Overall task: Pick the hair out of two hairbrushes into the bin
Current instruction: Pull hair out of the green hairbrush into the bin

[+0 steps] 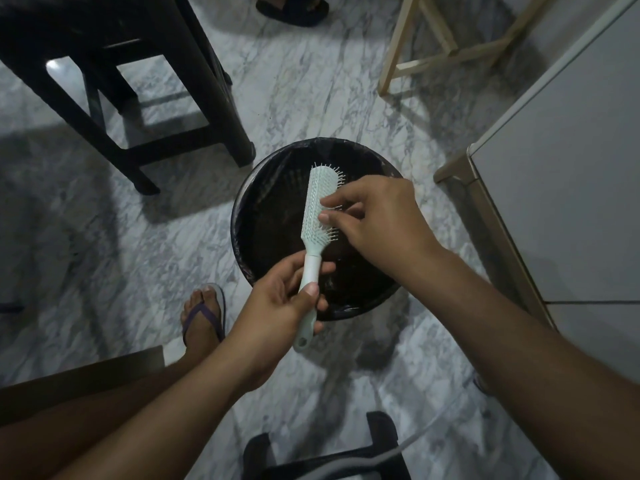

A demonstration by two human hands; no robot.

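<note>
A pale green hairbrush (317,216) is held over a round black bin (273,216) lined with a dark bag. My left hand (287,299) grips the brush's handle from below, with the head pointing away from me. My right hand (370,220) rests on the bristle side of the head, thumb and fingertips pinched among the bristles. I cannot make out any hair between the fingers. Only this one hairbrush is in view.
A dark stool (145,98) stands at the back left and a light wooden frame (436,53) at the back right. A grey cabinet (568,174) fills the right side. My sandalled foot (204,317) rests left of the bin. Another person's sandalled foot (294,8) is at the top.
</note>
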